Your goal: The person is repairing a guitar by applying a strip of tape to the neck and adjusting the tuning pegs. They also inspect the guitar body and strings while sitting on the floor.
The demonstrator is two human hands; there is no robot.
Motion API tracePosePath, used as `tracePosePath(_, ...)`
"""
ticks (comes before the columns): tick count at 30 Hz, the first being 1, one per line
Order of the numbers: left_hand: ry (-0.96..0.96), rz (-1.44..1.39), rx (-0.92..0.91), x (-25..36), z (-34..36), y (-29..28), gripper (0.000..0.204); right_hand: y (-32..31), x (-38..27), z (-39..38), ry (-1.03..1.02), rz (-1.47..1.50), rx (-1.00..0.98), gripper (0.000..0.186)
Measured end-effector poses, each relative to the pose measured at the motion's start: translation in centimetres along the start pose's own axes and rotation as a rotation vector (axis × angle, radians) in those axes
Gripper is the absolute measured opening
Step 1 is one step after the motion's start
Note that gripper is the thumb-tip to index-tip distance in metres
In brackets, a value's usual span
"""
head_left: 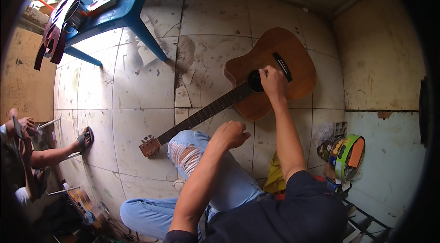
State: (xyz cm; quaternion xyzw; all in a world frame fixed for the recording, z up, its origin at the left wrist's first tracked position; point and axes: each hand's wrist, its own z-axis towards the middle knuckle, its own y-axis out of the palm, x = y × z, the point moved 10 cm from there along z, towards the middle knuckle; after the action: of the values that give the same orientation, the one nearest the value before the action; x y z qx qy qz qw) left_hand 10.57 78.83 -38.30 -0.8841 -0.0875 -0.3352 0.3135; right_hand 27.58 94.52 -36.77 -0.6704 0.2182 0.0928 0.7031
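Note:
An acoustic guitar with a brown top and a cutaway lies face up on the tiled floor. Its neck slants toward the lower left, where the headstock is close to my knee. My right hand is over the top, between the dark sound hole and the black bridge. Its fingers are pinched together, and whatever they hold is too small to make out. Above my bent leg, in ripped jeans, my left hand is curled closed. Its palm side is hidden.
A blue plastic table at the upper left carries cans and a dark red guitar-shaped piece over its edge. A person's sandalled foot is at the left. On the right are a round green container and yellow cloth.

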Motion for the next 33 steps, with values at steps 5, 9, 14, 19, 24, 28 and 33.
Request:
tracePosePath(5,0.014,0.022,0.019,0.6,0.1,-0.2,0.043,4.3,-0.3,5.2,-0.079,-0.103,0.217,0.028)
tracePosePath(9,0.050,0.019,0.065,0.4,0.4,0.1,0.042,8.6,1.0,7.6,-0.021,-0.054,-0.011,0.023)
tracePosePath(14,-0.013,-0.015,0.042,-0.4,0.4,-0.3,0.038,7.4,1.0,4.5,-0.340,-0.019,0.030,0.016)
tracePosePath(19,0.031,-0.036,0.140,0.1,1.0,0.2,0.034,9.2,3.7,-0.2,-0.380,-0.191,-0.149,0.018)
tracePosePath(24,0.037,-0.030,0.161,1.0,0.9,-0.2,0.028,11.4,2.2,-0.8,-0.417,-0.237,-0.310,0.023)
tracePosePath(28,0.027,-0.072,0.160,1.5,0.7,-0.7,0.029,12.4,1.8,1.1,-0.341,-0.308,-0.235,0.027)
tracePosePath(33,0.016,-0.139,0.145,1.1,0.0,-1.2,0.032,11.1,0.3,1.1,-0.178,-0.265,-0.368,0.035)
